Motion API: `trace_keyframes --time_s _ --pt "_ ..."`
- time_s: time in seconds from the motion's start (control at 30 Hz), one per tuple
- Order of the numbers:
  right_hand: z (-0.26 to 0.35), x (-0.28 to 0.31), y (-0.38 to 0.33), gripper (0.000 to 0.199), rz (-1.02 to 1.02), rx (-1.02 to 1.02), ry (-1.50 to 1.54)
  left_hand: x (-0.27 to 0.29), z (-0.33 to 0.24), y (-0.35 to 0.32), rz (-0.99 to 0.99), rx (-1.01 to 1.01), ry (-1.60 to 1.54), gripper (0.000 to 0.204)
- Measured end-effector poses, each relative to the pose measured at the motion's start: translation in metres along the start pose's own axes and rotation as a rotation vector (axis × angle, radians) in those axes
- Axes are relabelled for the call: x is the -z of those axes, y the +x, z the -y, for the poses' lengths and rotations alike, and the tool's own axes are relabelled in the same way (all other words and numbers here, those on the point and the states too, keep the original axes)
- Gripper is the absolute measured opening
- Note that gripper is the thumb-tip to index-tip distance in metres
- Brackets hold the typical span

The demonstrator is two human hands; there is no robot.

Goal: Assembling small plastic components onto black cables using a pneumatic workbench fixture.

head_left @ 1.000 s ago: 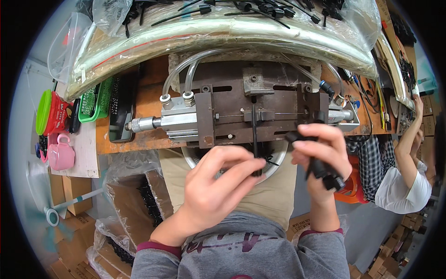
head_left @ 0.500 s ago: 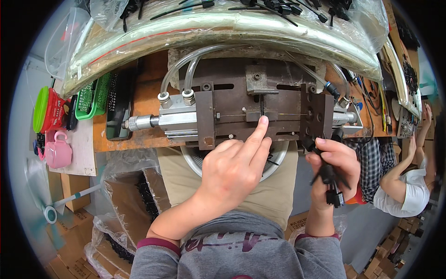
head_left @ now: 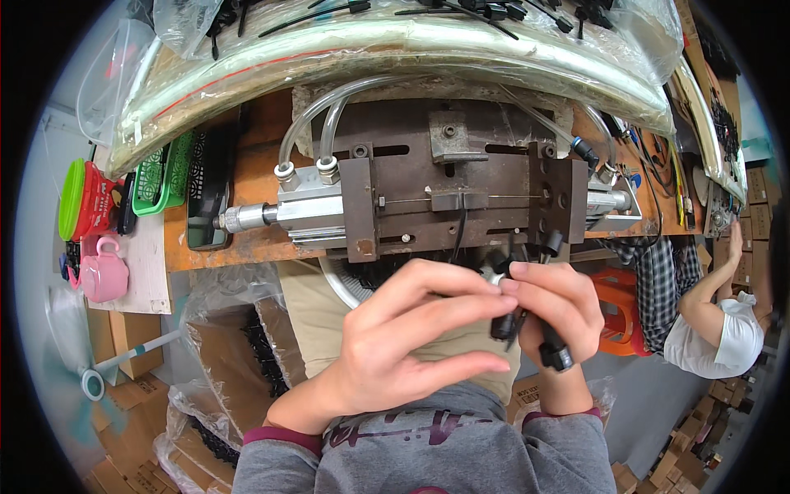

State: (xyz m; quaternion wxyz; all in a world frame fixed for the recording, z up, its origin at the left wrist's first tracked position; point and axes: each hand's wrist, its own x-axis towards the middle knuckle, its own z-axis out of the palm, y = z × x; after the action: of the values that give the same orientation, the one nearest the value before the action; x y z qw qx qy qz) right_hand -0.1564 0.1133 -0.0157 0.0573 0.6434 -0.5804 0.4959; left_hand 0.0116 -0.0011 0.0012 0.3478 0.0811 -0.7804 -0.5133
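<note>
My right hand (head_left: 564,305) is closed around several black plastic parts (head_left: 555,346) with boxy heads and thin tails. From the left, my left hand (head_left: 395,337) reaches over, its index and middle fingertips touching the bunch by my right fingertips; its thumb is spread apart below. In front of my hands stands a brown metal fixture (head_left: 411,173) with a thin horizontal rod. At its middle, a thin black strip (head_left: 459,235) hangs from a small block (head_left: 447,201) toward me. The parts' far ends are partly hidden by my fingers.
Silver air cylinders (head_left: 313,207) with clear hoses flank the fixture. A plastic-covered shelf (head_left: 395,49) with loose black parts curves above it. Cups and a green basket (head_left: 152,185) stand at left, open cartons (head_left: 206,354) below. Another person (head_left: 712,329) is at far right.
My left hand has drawn back from the fixture's middle block to my right hand. The black strip there now hangs toward me rather than standing upward. My right hand has moved slightly left.
</note>
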Motion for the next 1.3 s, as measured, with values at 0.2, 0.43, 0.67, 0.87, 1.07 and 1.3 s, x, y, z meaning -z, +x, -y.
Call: trace_keyframes --time_s 0.2,0.43,0.67,0.87,1.07,1.3 --pt "0.0 -0.005 0.002 0.016 -0.173 -0.801 1.197 0.001 0.012 0.003 -0.014 0.112 0.114 0.046" --pt "-0.003 -0.007 0.001 0.019 -0.114 -0.951 1.388 -0.003 0.014 0.003 0.018 -0.081 0.167 0.046" --pt "0.005 -0.013 0.006 0.019 -0.095 -1.01 1.512 -0.006 0.019 -0.004 -0.032 -0.14 0.207 0.044" --pt "0.0 0.0 0.004 0.018 -0.194 -1.027 1.379 0.006 0.007 -0.006 0.012 0.023 0.061 0.036" --pt "0.005 0.017 0.005 0.019 -0.379 -0.714 0.835 0.0 0.011 -0.007 -0.066 0.039 0.208 0.032" --pt "0.009 0.015 -0.003 0.024 -0.27 -0.42 0.178 -0.021 0.034 -0.002 0.008 -0.076 0.781 0.026"
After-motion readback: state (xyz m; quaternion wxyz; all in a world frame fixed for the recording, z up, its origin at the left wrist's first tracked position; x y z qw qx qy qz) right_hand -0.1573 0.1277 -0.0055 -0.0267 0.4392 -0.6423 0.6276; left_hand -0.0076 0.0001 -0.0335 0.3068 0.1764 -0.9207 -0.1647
